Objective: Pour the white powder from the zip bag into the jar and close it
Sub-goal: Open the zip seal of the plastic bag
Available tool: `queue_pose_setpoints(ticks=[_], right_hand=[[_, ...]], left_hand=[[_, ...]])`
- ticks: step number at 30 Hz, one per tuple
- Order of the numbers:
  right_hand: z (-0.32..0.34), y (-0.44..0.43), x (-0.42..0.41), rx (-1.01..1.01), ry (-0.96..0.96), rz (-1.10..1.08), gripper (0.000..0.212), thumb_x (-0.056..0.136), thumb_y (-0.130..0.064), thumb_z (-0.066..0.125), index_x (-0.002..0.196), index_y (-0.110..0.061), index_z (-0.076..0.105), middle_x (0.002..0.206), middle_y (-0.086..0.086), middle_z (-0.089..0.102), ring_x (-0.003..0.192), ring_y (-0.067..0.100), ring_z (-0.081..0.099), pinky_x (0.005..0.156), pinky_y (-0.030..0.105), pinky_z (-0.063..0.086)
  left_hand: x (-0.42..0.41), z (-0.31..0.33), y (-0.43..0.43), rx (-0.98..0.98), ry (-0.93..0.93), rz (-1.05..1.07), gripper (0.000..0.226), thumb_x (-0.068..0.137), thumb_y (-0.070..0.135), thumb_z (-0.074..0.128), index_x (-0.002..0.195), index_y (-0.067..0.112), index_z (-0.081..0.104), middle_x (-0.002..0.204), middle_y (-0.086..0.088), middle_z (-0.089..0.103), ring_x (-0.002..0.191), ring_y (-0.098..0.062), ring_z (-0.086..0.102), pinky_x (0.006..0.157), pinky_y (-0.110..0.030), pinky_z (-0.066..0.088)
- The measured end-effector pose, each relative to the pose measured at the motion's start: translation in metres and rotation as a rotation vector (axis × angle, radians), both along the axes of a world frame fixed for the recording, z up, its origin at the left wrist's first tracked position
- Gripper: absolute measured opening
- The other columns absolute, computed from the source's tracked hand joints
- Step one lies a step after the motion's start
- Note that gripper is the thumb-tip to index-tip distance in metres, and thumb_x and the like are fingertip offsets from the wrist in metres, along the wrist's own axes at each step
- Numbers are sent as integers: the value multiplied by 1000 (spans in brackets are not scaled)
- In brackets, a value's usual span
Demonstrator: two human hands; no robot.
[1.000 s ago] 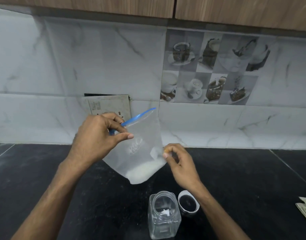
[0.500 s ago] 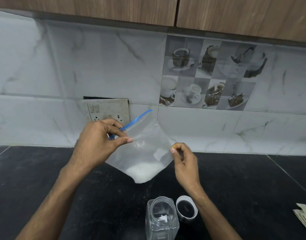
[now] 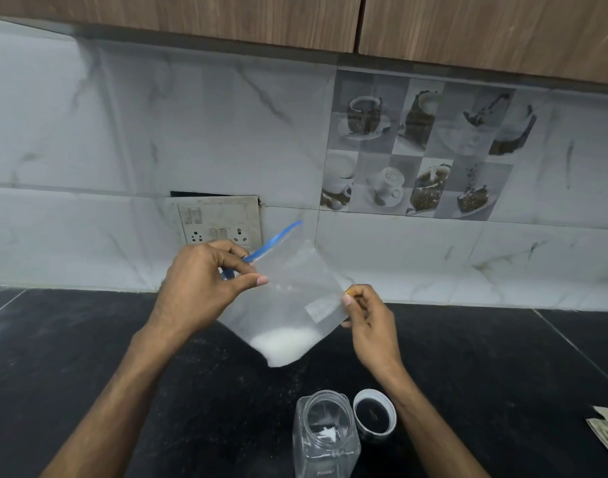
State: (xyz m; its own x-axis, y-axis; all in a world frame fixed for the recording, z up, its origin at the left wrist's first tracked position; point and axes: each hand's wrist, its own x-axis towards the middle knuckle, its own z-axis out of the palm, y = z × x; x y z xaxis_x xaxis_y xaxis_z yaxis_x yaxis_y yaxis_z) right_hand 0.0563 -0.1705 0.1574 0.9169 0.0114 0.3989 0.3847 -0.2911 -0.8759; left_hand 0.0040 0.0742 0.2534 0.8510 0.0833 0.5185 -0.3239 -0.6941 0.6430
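Your fingers [image 3: 247,270] pinch the zip bag [image 3: 288,298] by both hands; most powder [image 3: 285,345] sits unpoured, and the jar [image 3: 325,431] stands open beside its lid [image 3: 374,414].

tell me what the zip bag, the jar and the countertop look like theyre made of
Zip bag: thin, clear, flexible plastic film, creased and see-through, with a blue zip strip.
Jar: clear and rigid with squared shoulders, probably plastic, though glass cannot be ruled out.
Countertop: dark polished stone, likely granite, given its faint speckle and visible seams.
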Motion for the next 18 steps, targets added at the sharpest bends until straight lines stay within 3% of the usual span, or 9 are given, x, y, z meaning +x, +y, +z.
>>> queue_pose_setpoints(ticks=[3, 5, 9, 13, 18], right_hand=[[4, -4, 0, 138, 42, 13, 16, 103, -15, 54, 92, -25, 58, 88, 2, 73, 84, 6, 71, 68, 22, 60], [6, -8, 0, 198, 90, 18, 17, 98, -12, 63, 94, -28, 60, 81, 2, 75, 82, 10, 74, 72, 20, 58], [8, -20, 0, 337, 180, -10, 45, 83, 5, 76, 109, -28, 60, 90, 8, 76, 81, 13, 77, 70, 17, 56], [11, -31, -3, 459, 178, -68, 50, 79, 13, 76, 108, -25, 58, 82, 8, 74, 75, 11, 74, 72, 20, 58], [12, -43, -8, 473, 143, -84, 43, 77, 16, 75, 101, -18, 61, 71, -1, 75, 71, 7, 74, 67, 15, 56]], left_hand=[[0, 1, -4, -18, -20, -19, 19, 64, 40, 84, 75, 25, 82, 81, 21, 67, 78, -17, 68, 73, -45, 59], [1, 0, -5, -38, -37, -29, 19, 65, 38, 85, 76, 22, 82, 81, 18, 68, 79, -17, 69, 74, -46, 58], [1, -3, -6, -58, -46, -49, 28, 63, 44, 80, 77, 21, 82, 81, 16, 70, 78, -16, 68, 73, -44, 59], [2, -13, -8, -96, -28, -76, 21, 64, 41, 82, 75, 22, 82, 80, 14, 72, 78, -17, 68, 73, -42, 59], [1, -33, -12, -138, 3, -90, 21, 65, 43, 81, 74, 25, 82, 78, 14, 73, 74, -9, 67, 68, -25, 56]])
